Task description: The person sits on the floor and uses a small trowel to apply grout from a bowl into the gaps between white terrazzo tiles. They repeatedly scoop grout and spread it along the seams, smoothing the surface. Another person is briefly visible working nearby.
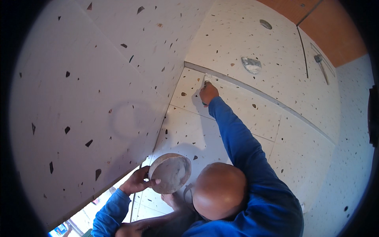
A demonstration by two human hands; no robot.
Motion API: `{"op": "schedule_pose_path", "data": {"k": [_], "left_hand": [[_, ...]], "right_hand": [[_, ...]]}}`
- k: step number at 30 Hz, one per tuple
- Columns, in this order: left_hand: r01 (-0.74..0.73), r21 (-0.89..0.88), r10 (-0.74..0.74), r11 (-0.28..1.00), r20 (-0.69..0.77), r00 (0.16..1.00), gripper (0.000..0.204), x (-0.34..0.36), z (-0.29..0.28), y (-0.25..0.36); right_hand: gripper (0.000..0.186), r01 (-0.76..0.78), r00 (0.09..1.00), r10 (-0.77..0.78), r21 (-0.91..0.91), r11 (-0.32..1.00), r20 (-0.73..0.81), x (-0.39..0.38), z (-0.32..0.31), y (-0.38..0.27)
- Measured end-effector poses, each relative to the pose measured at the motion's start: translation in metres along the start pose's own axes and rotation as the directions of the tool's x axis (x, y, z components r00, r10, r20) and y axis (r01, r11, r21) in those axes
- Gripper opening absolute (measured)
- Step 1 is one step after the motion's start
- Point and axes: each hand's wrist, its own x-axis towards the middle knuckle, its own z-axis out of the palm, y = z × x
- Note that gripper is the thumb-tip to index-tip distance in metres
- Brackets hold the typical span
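Note:
My left hand [137, 181] grips the rim of a round, shallow bowl [170, 173], thumb over the near edge. The inside of the bowl is coated with pale grey-white paste. Stretched far forward, my right hand [209, 94] is closed around a small putty knife [207, 78], its blade smeared white. A bit of green handle shows below the fist. The blade sits at the narrow grey joint strip [244, 85] near its left corner, where the speckled surfaces meet; exact contact is too small to make out.
A paste-smeared, grey-white piece [252, 65] lies beyond the strip. Farther off are a round drain opening [265, 24] and a hammer-like tool [321, 68]. A tall speckled panel [90, 118] rises at left. My bent knee [219, 191] is close below the bowl's right side.

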Motion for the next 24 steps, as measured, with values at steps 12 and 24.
{"op": "schedule_pose_path", "data": {"k": [12, 24], "left_hand": [[-0.11, -0.376, 0.035, 0.92, -0.201, 0.979, 0.071, 0.001, 0.023, 0.002], [-0.179, -0.302, 0.126, 0.936, -0.188, 0.974, 0.085, 0.021, 0.025, 0.048]], "right_hand": [[0.058, 0.051, 0.865, -0.271, 0.464, 0.884, 0.422, -0.128, -0.112, 0.019], [0.046, 0.122, 0.387, -0.082, 0.037, 0.992, 0.918, -0.208, -0.108, -0.009]]}}
